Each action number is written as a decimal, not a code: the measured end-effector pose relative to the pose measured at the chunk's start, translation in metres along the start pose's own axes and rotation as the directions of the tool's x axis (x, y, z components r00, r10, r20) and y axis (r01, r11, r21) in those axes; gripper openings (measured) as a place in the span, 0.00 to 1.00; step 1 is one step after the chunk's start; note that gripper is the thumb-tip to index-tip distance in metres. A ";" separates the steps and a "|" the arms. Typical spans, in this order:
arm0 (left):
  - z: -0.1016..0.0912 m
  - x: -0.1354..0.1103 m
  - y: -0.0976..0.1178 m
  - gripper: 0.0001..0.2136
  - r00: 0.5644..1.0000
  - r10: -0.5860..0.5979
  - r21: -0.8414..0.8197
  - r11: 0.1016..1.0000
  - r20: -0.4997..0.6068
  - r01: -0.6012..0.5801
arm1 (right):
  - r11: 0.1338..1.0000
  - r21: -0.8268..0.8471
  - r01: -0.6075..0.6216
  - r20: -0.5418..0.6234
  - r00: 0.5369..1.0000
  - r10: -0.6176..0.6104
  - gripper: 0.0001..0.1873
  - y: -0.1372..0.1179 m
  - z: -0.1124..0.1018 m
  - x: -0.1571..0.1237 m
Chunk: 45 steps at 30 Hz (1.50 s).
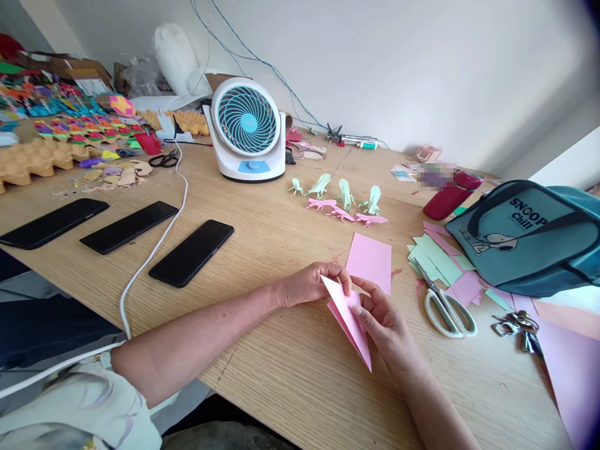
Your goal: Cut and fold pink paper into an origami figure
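Observation:
A folded piece of pink paper (pixel 344 312) is held up above the wooden table, its layers standing slightly apart along the lower left side. My left hand (pixel 323 281) pinches its upper edge, the fingers curled over the fold. From the right, my right hand (pixel 379 312) grips the same paper, thumb flat on the near face and fingers behind, partly hidden. Just beyond both hands a flat pink sheet (pixel 375 256) lies on the table. Farther back stand several folded green paper figures (pixel 345 192) and pink paper figures (pixel 370 219).
White-handled scissors (pixel 443 309), green paper scraps (pixel 435 259) and keys (pixel 521 328) lie to the right, near a teal bag (pixel 525 237) and red bottle (pixel 450 197). A fan (pixel 248 134) stands behind. Several black phones (pixel 192 253) and a white cable (pixel 159 247) are left.

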<state>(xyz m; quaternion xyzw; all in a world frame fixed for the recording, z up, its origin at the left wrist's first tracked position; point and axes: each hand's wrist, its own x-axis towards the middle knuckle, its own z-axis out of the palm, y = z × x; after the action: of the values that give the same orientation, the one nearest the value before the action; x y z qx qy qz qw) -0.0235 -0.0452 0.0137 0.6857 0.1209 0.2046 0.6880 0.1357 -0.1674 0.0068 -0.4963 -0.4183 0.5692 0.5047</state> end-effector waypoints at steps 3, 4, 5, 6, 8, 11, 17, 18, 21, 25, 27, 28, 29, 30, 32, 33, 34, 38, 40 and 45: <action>0.000 0.000 -0.002 0.05 1.000 0.013 0.015 1.000 0.019 -0.013 | 0.998 0.068 -0.018 0.001 1.000 0.018 0.29 0.002 -0.002 0.000; 0.000 0.000 -0.002 0.06 1.000 0.000 0.009 1.000 0.020 -0.001 | 0.995 0.092 -0.026 0.002 1.000 0.026 0.29 0.002 -0.003 -0.001; 0.000 0.000 -0.004 0.06 1.000 -0.018 -0.004 1.000 0.023 0.018 | 0.993 0.115 -0.032 0.003 0.999 0.032 0.29 0.003 -0.003 -0.001; 0.000 0.001 -0.005 0.06 0.999 -0.034 -0.023 0.999 0.025 0.035 | 0.990 0.137 -0.035 0.003 0.999 0.035 0.28 0.003 -0.003 -0.001; 0.001 0.001 -0.009 0.07 0.999 -0.049 -0.067 0.997 0.014 0.050 | 0.984 0.177 -0.029 -0.006 1.000 0.031 0.26 0.004 -0.003 -0.001; 0.002 0.003 -0.013 0.11 0.998 -0.045 -0.110 0.993 -0.042 0.040 | 0.974 0.224 0.003 -0.061 0.998 0.012 0.22 0.005 -0.001 0.000; 0.005 0.001 -0.004 0.09 0.994 -0.049 -0.072 0.997 -0.093 0.042 | 0.971 0.236 0.045 -0.165 0.986 -0.005 0.22 0.010 -0.003 0.003; 0.006 0.000 -0.002 0.09 0.994 -0.054 -0.081 0.996 -0.093 0.046 | 0.969 0.241 0.050 -0.179 0.984 -0.007 0.22 0.011 -0.003 0.003; 0.006 -0.002 0.003 0.09 0.994 -0.078 -0.140 0.988 -0.076 0.067 | 0.964 0.256 0.066 -0.218 0.976 -0.009 0.22 0.012 -0.003 0.003; 0.006 -0.001 0.000 0.11 0.996 -0.069 -0.217 0.974 -0.055 0.056 | 0.964 0.256 0.074 -0.221 0.975 -0.016 0.21 0.010 -0.002 0.003; 0.006 0.000 -0.002 0.12 0.997 -0.067 -0.236 0.970 -0.038 0.056 | 0.966 0.251 0.070 -0.197 0.980 -0.020 0.21 0.009 -0.001 0.003; 0.006 0.000 -0.003 0.12 0.998 -0.064 -0.234 0.971 -0.029 0.056 | 0.967 0.246 0.066 -0.182 0.983 -0.021 0.20 0.009 -0.001 0.003; 0.006 0.000 -0.003 0.12 0.998 -0.062 -0.225 0.973 -0.022 0.056 | 0.969 0.239 0.063 -0.166 0.986 -0.024 0.19 0.009 -0.001 0.002; 0.006 0.000 -0.003 0.13 0.998 -0.060 -0.213 0.976 -0.018 0.055 | 0.971 0.231 0.063 -0.149 0.988 -0.028 0.19 0.009 -0.002 0.002; 0.006 0.000 -0.001 0.14 0.998 -0.063 -0.192 0.980 -0.012 0.059 | 0.974 0.217 0.068 -0.124 0.991 -0.041 0.17 0.010 -0.002 0.002; 0.006 0.000 -0.001 0.15 0.998 -0.066 -0.190 0.980 -0.004 0.064 | 0.975 0.213 0.071 -0.117 0.992 -0.047 0.17 0.011 -0.002 0.002; 0.006 0.000 0.000 0.16 0.998 -0.069 -0.195 0.978 0.005 0.069 | 0.974 0.213 0.074 -0.116 0.992 -0.050 0.17 0.011 -0.002 0.002; 0.006 -0.001 0.001 0.18 0.998 -0.061 -0.267 0.961 0.033 0.067 | 0.970 0.229 0.080 -0.160 0.986 -0.044 0.20 0.009 -0.001 0.003; 0.005 -0.002 0.000 0.19 0.998 -0.060 -0.298 0.953 0.020 0.064 | 0.969 0.234 0.084 -0.206 0.978 -0.034 0.22 0.008 -0.001 0.003; 0.005 -0.002 -0.004 0.24 0.997 -0.079 -0.327 0.942 0.005 0.076 | 0.971 0.193 0.142 -0.366 0.929 -0.063 0.25 0.010 -0.003 0.004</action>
<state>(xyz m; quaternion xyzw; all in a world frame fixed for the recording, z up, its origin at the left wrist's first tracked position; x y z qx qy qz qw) -0.0224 -0.0509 0.0092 0.5561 0.1152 0.1974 0.7991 0.1367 -0.1645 -0.0040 -0.5111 -0.2809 0.4843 0.6522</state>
